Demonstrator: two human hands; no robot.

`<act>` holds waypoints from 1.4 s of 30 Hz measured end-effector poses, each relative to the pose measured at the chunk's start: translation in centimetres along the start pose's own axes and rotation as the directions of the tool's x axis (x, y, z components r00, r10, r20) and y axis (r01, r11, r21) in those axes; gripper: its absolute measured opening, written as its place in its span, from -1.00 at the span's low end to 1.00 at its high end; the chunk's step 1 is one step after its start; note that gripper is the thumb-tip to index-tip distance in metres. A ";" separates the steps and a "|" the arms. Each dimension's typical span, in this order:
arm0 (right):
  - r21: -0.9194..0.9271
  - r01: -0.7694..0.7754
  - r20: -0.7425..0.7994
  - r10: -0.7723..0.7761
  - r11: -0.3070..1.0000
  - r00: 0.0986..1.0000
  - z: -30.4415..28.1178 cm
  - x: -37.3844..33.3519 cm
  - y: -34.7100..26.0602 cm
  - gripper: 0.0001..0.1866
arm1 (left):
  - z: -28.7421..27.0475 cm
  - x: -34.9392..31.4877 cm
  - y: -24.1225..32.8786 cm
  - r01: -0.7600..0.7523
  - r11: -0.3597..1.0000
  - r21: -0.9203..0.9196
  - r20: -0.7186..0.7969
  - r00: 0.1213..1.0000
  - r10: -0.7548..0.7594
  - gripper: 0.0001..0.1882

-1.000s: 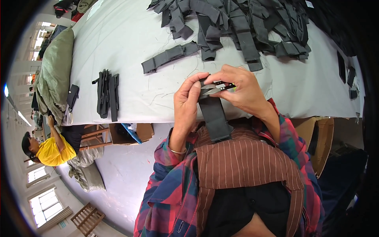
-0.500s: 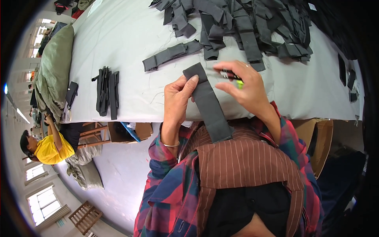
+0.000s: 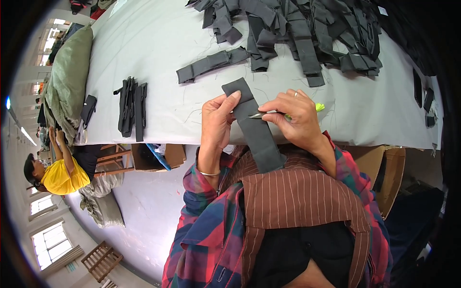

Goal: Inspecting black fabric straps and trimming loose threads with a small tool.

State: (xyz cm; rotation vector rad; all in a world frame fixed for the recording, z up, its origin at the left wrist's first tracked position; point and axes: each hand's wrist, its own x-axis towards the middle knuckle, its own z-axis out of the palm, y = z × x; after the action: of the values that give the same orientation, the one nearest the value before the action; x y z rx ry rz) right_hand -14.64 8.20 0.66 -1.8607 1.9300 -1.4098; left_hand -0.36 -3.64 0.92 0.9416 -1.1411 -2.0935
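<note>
- Head view, left hand [image 3: 216, 120]: thumb and fingers pinch the dark grey strip [image 3: 261, 139] near its upper end. The strip is held above the near edge of the table [image 3: 163, 105], its lower end overlapping the apron [image 3: 300, 204].
- Head view, right hand [image 3: 294, 115]: fingers closed around the snips [image 3: 257, 115], mostly hidden; only a metal tip shows, over the strip's right edge. Whether the blades stand apart, or touch the cloth, cannot be told.
- Risk, cut cloth: the tip lies across the strip's face; a slip or too deep a bite could nick the fabric.
- Risk, injury: the left fingers sit near the tip; a sudden shift of the strip could bring blade to skin.
- Risk, poor control: the strip is pinched at one end only, so its free length could swing or catch on the apron.
- Risk, mix-up: a single piece [image 3: 211, 65] lies close to the pile [image 3: 331, 38], both alike in colour; careless placing could confuse them with the bundle [image 3: 127, 108] at left.
</note>
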 end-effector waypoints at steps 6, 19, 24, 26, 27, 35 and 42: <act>0.080 -0.115 0.036 0.113 0.990 0.993 0.1 -0.5 -0.3 -0.88 | -0.9 0.2 -0.2 -0.055 0.990 0.130 0.066 0.997 0.046 -0.80; -0.095 0.048 0.070 -0.041 0.994 0.997 -0.1 0.4 -2.0 -0.80 | -1.0 0.3 0.4 -0.161 0.886 0.435 0.108 0.986 0.126 -0.72; -0.119 0.083 0.082 -0.074 0.989 0.994 -0.4 0.4 -2.2 -0.79 | -0.8 0.3 0.5 -0.128 0.883 0.452 0.084 0.991 0.101 -0.71; -0.112 0.106 0.104 -0.095 0.988 0.990 -0.4 0.3 -2.4 -0.79 | -0.9 0.4 0.6 -0.127 0.879 0.459 0.090 0.991 0.096 -0.71; -0.111 0.108 0.106 -0.096 0.988 0.990 -0.4 0.2 -2.5 -0.79 | -1.0 0.4 0.6 -0.126 0.875 0.468 0.094 0.991 0.092 -0.71; -0.290 0.146 0.015 -0.148 0.946 0.989 0.0 0.5 -3.2 -0.76 | -0.7 0.3 0.9 -0.107 0.862 0.496 0.083 0.994 0.076 -0.70; -0.227 0.112 -0.011 -0.118 0.967 0.993 0.7 0.3 -2.8 -0.78 | -0.8 0.3 0.7 -0.093 0.898 0.430 0.084 0.994 0.063 -0.71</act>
State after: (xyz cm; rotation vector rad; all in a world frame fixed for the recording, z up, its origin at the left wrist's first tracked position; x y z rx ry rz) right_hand -12.18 8.08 2.29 -2.0942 2.1048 -1.2946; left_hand 0.16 -4.57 1.12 1.0042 -1.6995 -1.8504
